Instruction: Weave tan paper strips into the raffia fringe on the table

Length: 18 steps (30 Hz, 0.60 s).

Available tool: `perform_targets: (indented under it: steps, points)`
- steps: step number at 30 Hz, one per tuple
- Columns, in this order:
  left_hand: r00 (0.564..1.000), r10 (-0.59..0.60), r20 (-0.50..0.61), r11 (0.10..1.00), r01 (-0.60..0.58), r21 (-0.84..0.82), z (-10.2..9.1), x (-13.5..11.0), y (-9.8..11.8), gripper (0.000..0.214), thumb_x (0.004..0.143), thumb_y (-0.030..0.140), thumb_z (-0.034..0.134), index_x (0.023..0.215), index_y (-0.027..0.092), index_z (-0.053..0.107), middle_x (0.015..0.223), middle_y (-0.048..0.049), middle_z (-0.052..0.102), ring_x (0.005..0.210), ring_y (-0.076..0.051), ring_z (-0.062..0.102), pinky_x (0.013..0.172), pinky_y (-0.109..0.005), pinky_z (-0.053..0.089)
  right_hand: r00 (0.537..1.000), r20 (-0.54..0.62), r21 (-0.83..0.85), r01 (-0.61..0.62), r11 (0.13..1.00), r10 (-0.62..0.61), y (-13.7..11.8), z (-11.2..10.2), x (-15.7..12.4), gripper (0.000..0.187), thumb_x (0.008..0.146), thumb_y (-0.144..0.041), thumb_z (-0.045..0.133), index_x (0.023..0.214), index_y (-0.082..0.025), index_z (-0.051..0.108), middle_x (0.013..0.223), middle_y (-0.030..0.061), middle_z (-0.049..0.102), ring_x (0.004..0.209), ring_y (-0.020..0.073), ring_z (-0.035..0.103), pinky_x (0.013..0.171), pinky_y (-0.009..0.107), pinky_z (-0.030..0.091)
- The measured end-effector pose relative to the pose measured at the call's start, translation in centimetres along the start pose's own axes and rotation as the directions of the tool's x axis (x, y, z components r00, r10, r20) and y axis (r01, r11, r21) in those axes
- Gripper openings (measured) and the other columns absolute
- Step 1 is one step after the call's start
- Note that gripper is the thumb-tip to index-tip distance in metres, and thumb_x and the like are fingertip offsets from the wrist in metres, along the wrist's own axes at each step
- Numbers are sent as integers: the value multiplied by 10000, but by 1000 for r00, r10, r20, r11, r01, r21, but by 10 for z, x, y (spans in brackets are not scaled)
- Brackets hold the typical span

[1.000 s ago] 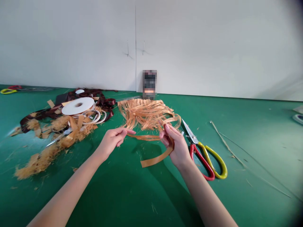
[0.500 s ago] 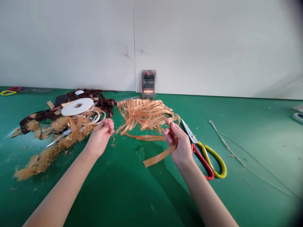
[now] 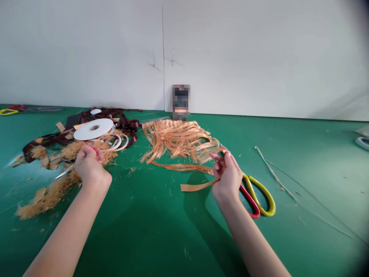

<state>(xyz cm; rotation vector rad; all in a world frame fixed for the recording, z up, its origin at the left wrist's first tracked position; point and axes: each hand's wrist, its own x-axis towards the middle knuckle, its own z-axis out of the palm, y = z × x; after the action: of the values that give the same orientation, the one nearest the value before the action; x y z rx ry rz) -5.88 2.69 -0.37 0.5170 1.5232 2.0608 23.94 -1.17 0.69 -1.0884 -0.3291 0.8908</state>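
My right hand [image 3: 227, 177] pinches a tan ribbon strip [image 3: 197, 187], whose loose end points left above the table. Behind that hand lies a pair of scissors with red and yellow handles [image 3: 263, 196], its blades mostly hidden. Over the pile of frayed tan scraps [image 3: 46, 198] hovers my left hand [image 3: 90, 163], fingers pinched together; whatever is in them is too small to make out. Just beyond it are a white spool [image 3: 93, 129] and white rings [image 3: 124, 142]. A bunch of tan fringed ribbon pieces [image 3: 178, 140] lies between the hands, farther back.
Dark brown ribbon [image 3: 127, 125] is heaped around the spool. A second pair of scissors [image 3: 20, 109] lies at the far left. A small blurred dark object [image 3: 181, 102] stands against the white wall [image 3: 245, 57]. A thin stick [image 3: 276, 179] lies at right on the green table [image 3: 150, 238].
My left hand has moved left, from near the fringed pieces to above the scraps. My right hand has shifted slightly right with the ribbon strip, now covering more of the scissors.
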Motion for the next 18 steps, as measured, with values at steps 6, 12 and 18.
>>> perform_targets:
  steps: [6,12,18]
  points:
    - [962,250,109,950,-265,162,9,-29,-3,421,720,101,734,1093,272,637,1144,21,606,992,-148,549,880,-296,415,950,309,-93,-22,995,50,-3,9,-19,319,810,-374,642,1056,-179,704,605,-8,658,457,65,381,441,218,231]
    - [705,281,651,858,-488,158,16,-81,-7,483,814,272,669,1274,321,529,1403,-41,431,910,-143,576,768,-279,475,784,598,-133,-109,985,167,-1,9,-26,329,930,-357,514,1207,-233,640,561,-10,639,456,66,361,454,222,228]
    - [417,-181,891,983,50,176,20,-95,-16,846,731,300,761,1417,393,276,1553,-115,229,688,-79,569,479,-198,451,607,737,-221,-202,954,299,0,9,-29,346,948,-372,473,1216,-228,638,538,1,649,400,57,356,427,237,167]
